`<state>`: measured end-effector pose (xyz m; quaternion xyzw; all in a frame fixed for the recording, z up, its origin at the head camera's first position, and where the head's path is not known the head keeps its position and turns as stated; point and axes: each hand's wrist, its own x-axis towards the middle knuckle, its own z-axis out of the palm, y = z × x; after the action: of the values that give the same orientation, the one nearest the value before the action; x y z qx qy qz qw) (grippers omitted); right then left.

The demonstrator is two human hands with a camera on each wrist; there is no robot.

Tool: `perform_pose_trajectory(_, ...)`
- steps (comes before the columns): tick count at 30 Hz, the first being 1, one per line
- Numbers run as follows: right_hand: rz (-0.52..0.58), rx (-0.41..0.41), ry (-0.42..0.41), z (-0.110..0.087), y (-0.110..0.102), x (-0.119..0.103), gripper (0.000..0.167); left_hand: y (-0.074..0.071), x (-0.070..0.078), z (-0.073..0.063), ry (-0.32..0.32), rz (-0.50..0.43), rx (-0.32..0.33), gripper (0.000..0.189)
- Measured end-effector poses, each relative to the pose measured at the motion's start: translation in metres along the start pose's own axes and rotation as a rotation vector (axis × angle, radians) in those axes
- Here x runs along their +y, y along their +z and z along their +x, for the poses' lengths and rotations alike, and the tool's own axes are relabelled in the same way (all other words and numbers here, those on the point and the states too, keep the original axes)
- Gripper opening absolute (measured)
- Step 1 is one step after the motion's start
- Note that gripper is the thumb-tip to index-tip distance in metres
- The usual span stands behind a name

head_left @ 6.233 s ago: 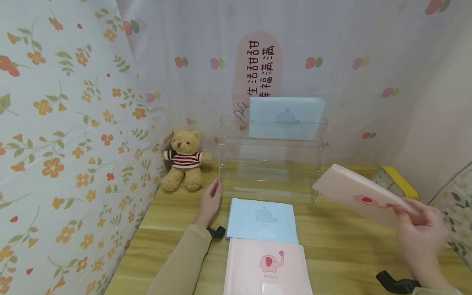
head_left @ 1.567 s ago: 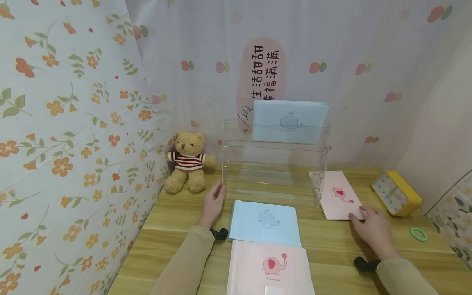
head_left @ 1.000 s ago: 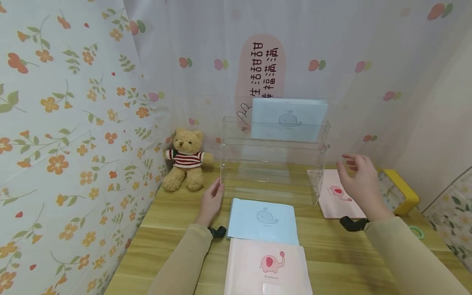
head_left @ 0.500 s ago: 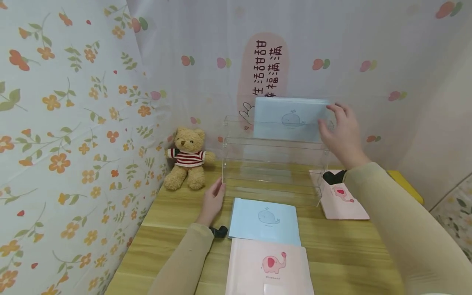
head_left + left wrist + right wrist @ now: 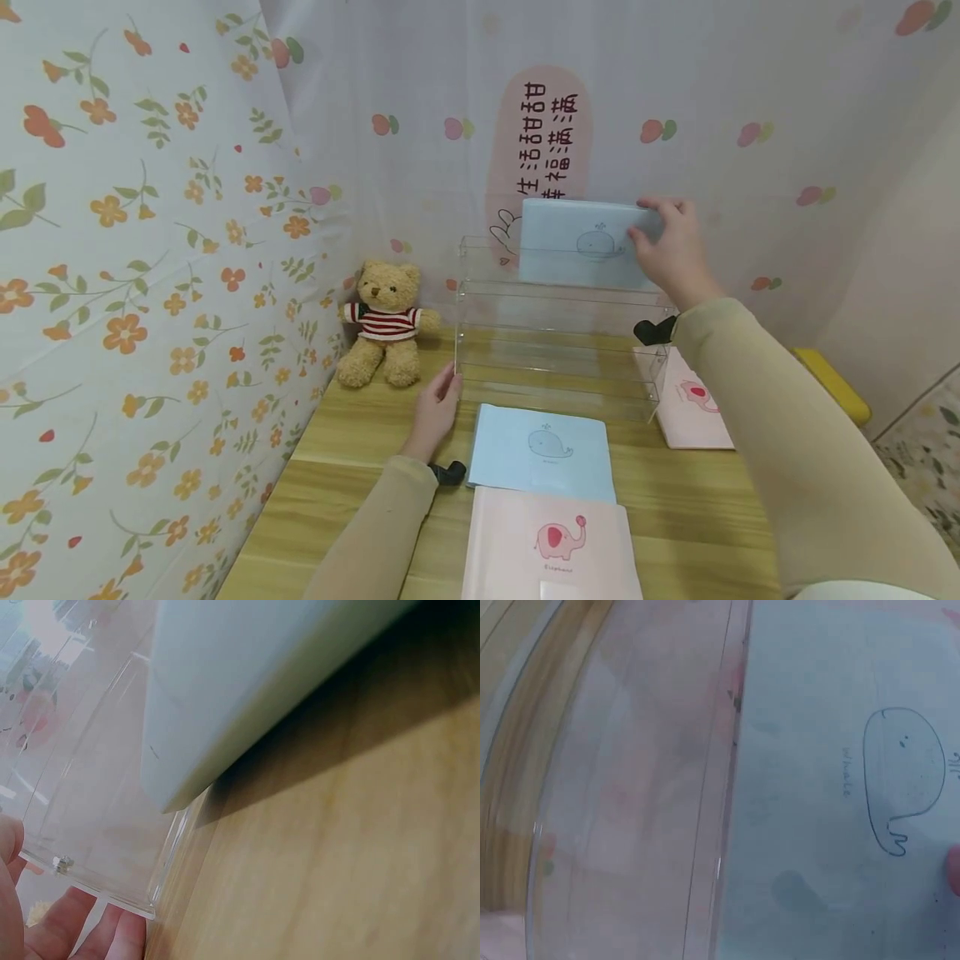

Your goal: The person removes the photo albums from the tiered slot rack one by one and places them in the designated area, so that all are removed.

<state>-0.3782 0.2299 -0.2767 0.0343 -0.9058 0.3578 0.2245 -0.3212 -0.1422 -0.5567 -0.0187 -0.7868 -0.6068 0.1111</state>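
Observation:
On the top tier of a clear acrylic rack (image 5: pixel 558 371) stands a light-blue book with a whale drawing (image 5: pixel 558 237). My right hand (image 5: pixel 675 254) pinches that book at its upper right corner, thumb in front and fingers over the top edge. In the right wrist view, the blue cover (image 5: pixel 810 825) fills the right side, with one fingertip at the frame's edge. My left hand (image 5: pixel 435 412) grips the rack's left side panel low down. The left wrist view has the thumb and fingers (image 5: pixel 64 922) on either side of this clear panel.
Before the rack lie another blue whale book (image 5: pixel 540 454) and a pink elephant book (image 5: pixel 551 542). A second pink elephant book (image 5: pixel 693 408) lies right of the rack. A teddy bear (image 5: pixel 386 325) sits at left; a yellow clock (image 5: pixel 832 383) is partly behind my right sleeve.
My right hand set a pink book down at the right, released it, then rose leftward to the blue book on the rack and took its corner. My left hand stayed on the rack.

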Motion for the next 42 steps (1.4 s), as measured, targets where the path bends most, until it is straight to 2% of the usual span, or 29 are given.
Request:
perform_pose_trajectory(11,0.117,0.03,0.123,0.001,0.002,-0.004,0.044,0.001,-0.001,0.0,0.027,-0.014,0.006,0.047)
perform_pose_trajectory(16,0.175,0.082,0.187,0.002,0.008,-0.008,0.037,0.0,-0.001,-0.001,0.04,-0.005,0.013,0.046)
perform_pose_trajectory(20,0.213,0.129,0.212,-0.001,0.012,-0.009,0.033,0.0,-0.002,-0.002,0.021,-0.005,0.013,0.047)
perform_pose_trajectory(29,0.249,0.292,0.149,-0.008,0.01,-0.018,0.025,0.001,-0.001,0.0,0.025,-0.011,0.009,0.046)
perform_pose_trajectory(34,0.291,0.347,0.085,-0.014,0.0,-0.025,0.022,0.001,0.002,0.0,0.045,-0.017,0.009,0.045)
perform_pose_trajectory(42,0.338,0.452,0.01,-0.032,-0.021,-0.028,0.02,0.0,0.002,-0.001,0.028,-0.017,0.007,0.046)
